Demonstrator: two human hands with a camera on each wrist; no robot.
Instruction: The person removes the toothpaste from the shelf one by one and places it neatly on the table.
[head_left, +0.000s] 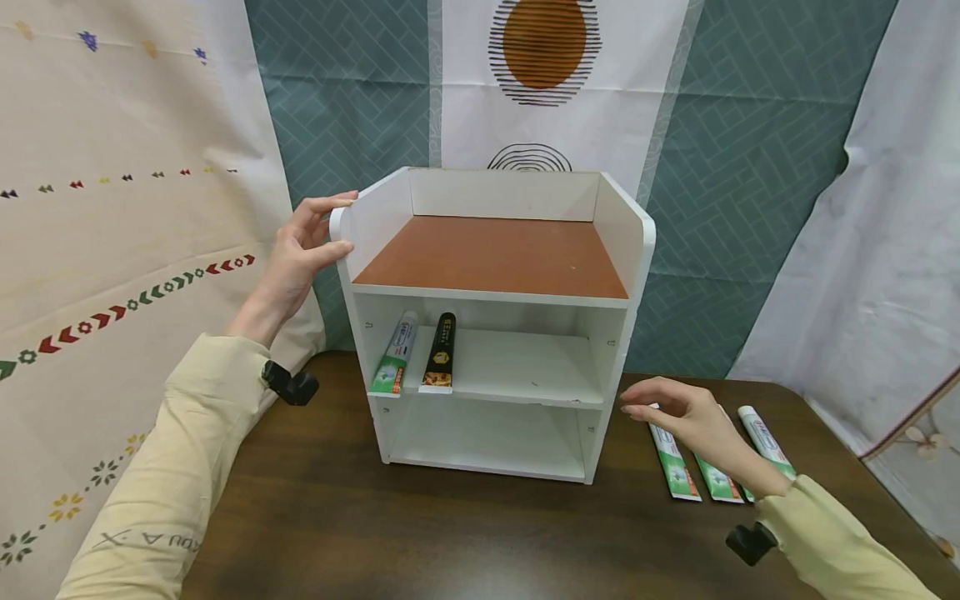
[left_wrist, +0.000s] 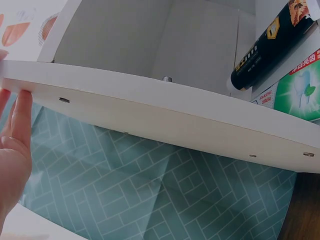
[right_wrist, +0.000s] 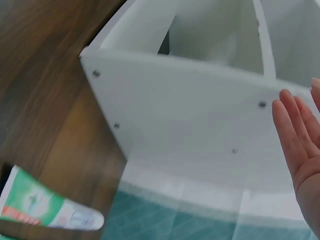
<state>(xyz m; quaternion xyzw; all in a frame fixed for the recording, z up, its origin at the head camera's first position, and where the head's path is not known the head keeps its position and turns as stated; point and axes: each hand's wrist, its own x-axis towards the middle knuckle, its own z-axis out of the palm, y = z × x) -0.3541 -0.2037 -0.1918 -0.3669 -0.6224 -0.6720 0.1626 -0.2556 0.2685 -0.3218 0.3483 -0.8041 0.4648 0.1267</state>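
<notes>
A small white shelf unit [head_left: 491, 475] with a brown top board [head_left: 491, 254] stands on the table. My left hand [head_left: 292, 254] grips the upper front edge of its left side panel [left_wrist: 165, 115], thumb and fingers at the edge. On the middle shelf lie a green-and-white toothpaste tube [head_left: 393, 358] and, to its right, a black toothpaste tube [head_left: 440, 354]. My right hand [head_left: 693, 421] is held beside the right side panel [right_wrist: 185, 120], fingers extended and holding nothing. Below it, several green-and-white toothpaste tubes [head_left: 675, 467] lie on the table, partly hidden by the hand and forearm.
The dark wooden table [head_left: 480, 542] extends in front of the unit. Behind hangs a teal and white patterned cloth [head_left: 750, 167]. A cream printed cloth [head_left: 135, 208] hangs at the left, and a white curtain [head_left: 862, 317] at the right.
</notes>
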